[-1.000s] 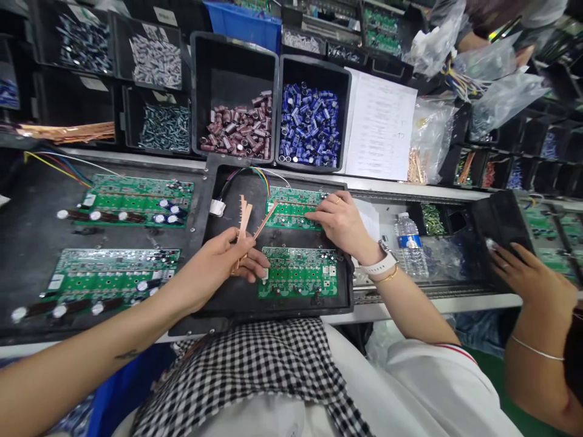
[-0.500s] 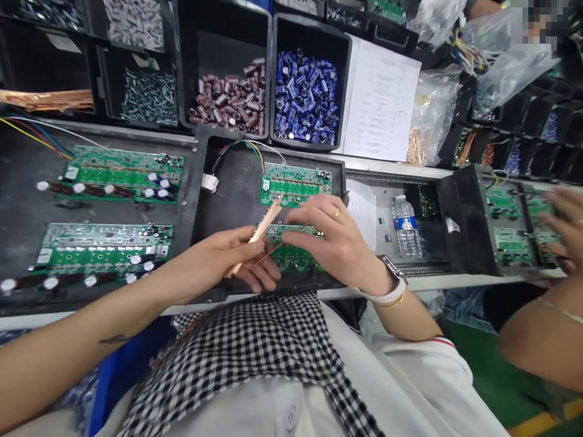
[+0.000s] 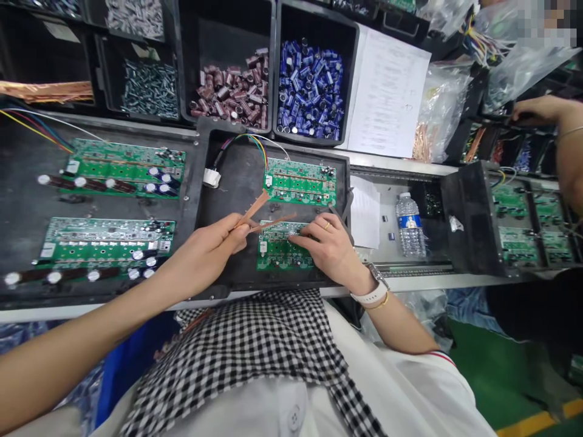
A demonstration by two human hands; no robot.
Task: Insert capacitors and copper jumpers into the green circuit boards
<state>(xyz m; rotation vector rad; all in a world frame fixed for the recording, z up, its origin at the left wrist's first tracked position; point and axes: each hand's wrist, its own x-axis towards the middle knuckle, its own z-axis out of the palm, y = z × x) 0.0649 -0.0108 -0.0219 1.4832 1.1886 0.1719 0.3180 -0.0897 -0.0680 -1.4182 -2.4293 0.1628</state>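
My left hand [image 3: 223, 240] is closed around a few thin copper strips [image 3: 255, 207], which fan out to the upper right. One strip sticks out apart from the rest, above the lower circuit board [image 3: 277, 255]. On that green board rests my right hand [image 3: 330, 246], its fingers bent and the fingertips down at the board's upper part. Whatever those fingertips pinch, if anything, is hidden. Just behind lies a second green board [image 3: 300, 182] with a copper strip along it and coloured wires [image 3: 257, 142] at its left end. Both boards sit in a black tray [image 3: 228, 206].
To the left, another tray holds two boards [image 3: 109, 243] with capacitors. Bins of brown capacitors [image 3: 232, 91] and blue capacitors [image 3: 310, 91] stand behind. Right are printed sheets [image 3: 387, 91], a water bottle [image 3: 410, 224] and a black tray of boards [image 3: 514, 243]. A co-worker's hand [image 3: 537, 109] reaches over small bins.
My hands have moved apart: the left went left with the copper strips, the right came down onto the lower board. The co-worker's hand moved from the right tray up to the bins.
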